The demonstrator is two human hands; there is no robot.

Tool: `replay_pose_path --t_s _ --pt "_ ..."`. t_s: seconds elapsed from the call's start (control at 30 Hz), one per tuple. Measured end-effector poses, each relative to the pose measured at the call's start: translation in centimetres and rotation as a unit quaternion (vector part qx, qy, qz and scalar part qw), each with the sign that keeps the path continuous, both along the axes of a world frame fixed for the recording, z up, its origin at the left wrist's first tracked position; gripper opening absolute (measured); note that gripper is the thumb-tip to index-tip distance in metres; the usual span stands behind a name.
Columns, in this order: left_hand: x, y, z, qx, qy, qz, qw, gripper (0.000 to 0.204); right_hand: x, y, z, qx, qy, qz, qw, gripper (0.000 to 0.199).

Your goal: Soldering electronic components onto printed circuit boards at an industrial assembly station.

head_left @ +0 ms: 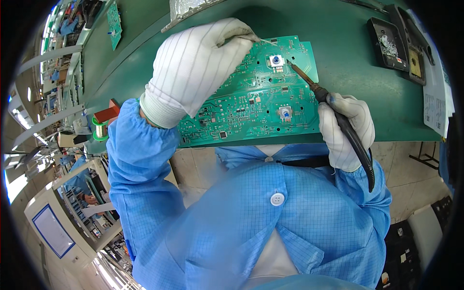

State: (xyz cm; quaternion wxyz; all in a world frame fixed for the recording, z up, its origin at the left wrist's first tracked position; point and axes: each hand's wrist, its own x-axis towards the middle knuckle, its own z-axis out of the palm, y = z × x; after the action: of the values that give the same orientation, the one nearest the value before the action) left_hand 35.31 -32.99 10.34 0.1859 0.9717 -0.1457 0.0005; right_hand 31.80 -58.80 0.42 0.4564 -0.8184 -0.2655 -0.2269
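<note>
Green printed circuit board (256,104), populated with small components and two square parts with blue centres, lies flat at the near edge of the green bench (348,58), directly before the person; left hand (195,67), in a white striped glove, rests over the board's upper left and pinches a thin strand of solder wire (263,40) between its fingertips, feeding it toward the upper square component (275,61); right hand (345,130), likewise gloved, is clenched round the dark-handled soldering iron (321,94), its tip set just beside that same component. Judged step: soldering a joint at the upper component — wire and tip are near each other but contact cannot be confirmed. Next move calls for bringing wire and tip together on the joint, steadily, without bridging neighbouring pads. Noted nearby: a green spool (100,129) at the bench's left edge; a black tray (389,43) at far right.
</note>
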Motion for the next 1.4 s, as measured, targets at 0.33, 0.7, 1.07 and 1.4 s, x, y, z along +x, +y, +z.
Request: replay_pose_path --t_s 0.33,0.7,1.07,1.4 --pt "1.1 -3.2 1.2 0.133 -0.065 0.045 0.988 0.015 0.1 0.4 -0.2 0.045 0.043 0.009 0.998 0.025" --pt "1.5 -2.8 -0.2 0.107 -0.1 -0.008 0.989 0.01 0.3 0.3 -0.1 0.039 0.034 0.018 0.998 0.026" --pt "1.4 -3.5 0.1 0.114 -0.156 -0.062 0.979 0.011 0.4 0.0 -0.3 0.043 0.039 0.023 0.998 0.026" --pt "1.7 -4.7 0.1 0.214 -0.29 -0.134 0.923 0.012 0.6 -0.7 0.1 0.033 0.032 0.028 0.999 0.026"
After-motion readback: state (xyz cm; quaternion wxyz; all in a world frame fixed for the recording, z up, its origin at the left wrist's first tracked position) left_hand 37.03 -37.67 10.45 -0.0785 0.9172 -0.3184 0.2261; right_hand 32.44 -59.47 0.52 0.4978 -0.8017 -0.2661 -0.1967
